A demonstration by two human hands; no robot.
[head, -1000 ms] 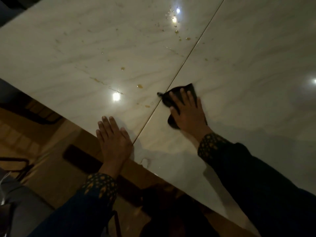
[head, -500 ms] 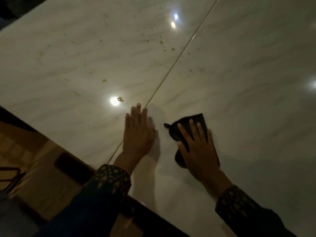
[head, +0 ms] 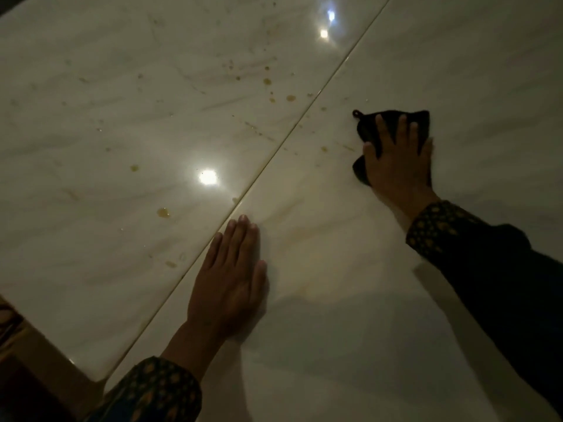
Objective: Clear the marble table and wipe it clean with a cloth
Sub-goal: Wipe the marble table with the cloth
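Note:
The white marble table fills the head view, split by a diagonal seam. A dark cloth with a small loop at its corner lies on the right slab. My right hand presses flat on the cloth with straight, spread fingers. My left hand rests flat on the marble just right of the seam, fingers straight and together. Yellow-brown stains and drops dot the left slab and the area near the seam.
The table's near-left edge runs diagonally at the bottom left, with dim brown floor beyond it. Bright ceiling-light reflections shine on the glossy marble. Both sleeves are dark with a gold pattern.
My right hand slid the cloth away from me and to the right on the right slab. My left hand stays flat by the seam. The view has moved closer over the table.

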